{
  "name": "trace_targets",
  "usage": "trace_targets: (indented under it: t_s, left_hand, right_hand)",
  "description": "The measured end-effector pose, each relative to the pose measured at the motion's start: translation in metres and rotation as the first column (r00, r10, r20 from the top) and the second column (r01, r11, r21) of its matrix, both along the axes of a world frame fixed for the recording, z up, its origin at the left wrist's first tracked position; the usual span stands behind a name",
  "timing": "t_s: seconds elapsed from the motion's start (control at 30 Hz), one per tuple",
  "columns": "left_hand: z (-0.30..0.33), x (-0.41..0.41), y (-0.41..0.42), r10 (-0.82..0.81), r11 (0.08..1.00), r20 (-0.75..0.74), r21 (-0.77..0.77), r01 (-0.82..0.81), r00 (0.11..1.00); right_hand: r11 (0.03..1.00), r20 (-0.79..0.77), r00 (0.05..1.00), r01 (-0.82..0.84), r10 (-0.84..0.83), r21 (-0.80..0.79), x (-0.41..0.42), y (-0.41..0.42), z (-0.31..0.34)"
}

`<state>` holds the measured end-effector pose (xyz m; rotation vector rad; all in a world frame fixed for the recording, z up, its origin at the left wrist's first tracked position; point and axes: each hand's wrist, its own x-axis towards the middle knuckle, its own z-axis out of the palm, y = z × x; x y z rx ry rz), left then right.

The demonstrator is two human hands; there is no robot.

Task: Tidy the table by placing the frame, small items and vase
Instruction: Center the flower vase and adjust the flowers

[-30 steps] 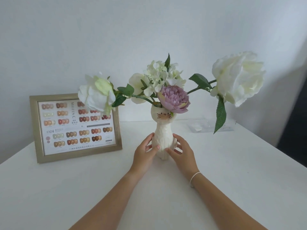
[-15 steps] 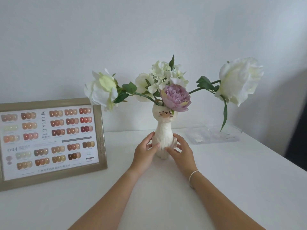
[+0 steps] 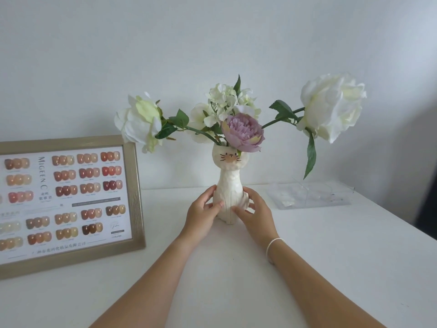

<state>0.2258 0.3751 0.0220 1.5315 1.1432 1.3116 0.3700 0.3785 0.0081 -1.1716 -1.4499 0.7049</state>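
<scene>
Nothing shifted; both my left hand (image 3: 203,210) and right hand (image 3: 254,213) still cup the vase (image 3: 229,185) right of the frame (image 3: 132,185). Heavy sideways blooms could tip it on release.

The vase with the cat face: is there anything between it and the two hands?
Nothing visible. The left hand and the right hand already rest on the lower body of the vase, one on each side, fingers touching it. The frame and the clear plastic tray stand apart at the sides.

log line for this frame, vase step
step: placing vase | left hand: on cat vase | right hand: on vase | vase: upright on table
</scene>
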Motion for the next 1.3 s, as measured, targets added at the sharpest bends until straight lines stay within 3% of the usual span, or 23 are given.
trace_targets:
  t_s: [0.5,0.7,0.9,1.03,1.13,1.2,1.3]
  left_hand:
    - [-0.006,0.0,0.002,0.023,1.0,0.035,-0.009,-0.022,0.999]
    - [0.015,-0.006,-0.012,0.191,0.975,0.158,0.086,-0.206,0.969]
    - [0.056,-0.028,-0.044,0.354,0.86,0.236,0.299,-0.414,0.905]
    - [0.091,-0.057,-0.058,0.469,0.714,0.364,0.38,-0.588,0.805]
    - [0.115,-0.082,-0.057,0.57,0.61,0.394,0.385,-0.692,0.721]
    - [0.124,-0.093,-0.054,0.602,0.633,0.313,0.373,-0.679,0.734]
    - [0.129,-0.1,-0.048,0.549,0.771,0.158,0.285,-0.57,0.821]
  right_hand:
    - [1.0,0.035,0.999,0.022,-0.022,0.01,-0.002,-0.001,-0.001]
    - [0.99,-0.143,0.983,0.127,-0.118,0.055,0.0,-0.014,0.011]
    - [0.945,-0.357,0.915,0.27,-0.191,0.187,0.016,-0.047,0.048]
    - [0.883,-0.563,0.804,0.392,-0.192,0.257,0.032,-0.068,0.081]
    - [0.846,-0.61,0.772,0.438,-0.18,0.304,0.037,-0.078,0.107]
    - [0.837,-0.586,0.79,0.437,-0.182,0.329,0.036,-0.081,0.122]
    - [0.833,-0.532,0.827,0.418,-0.183,0.363,0.033,-0.081,0.139]
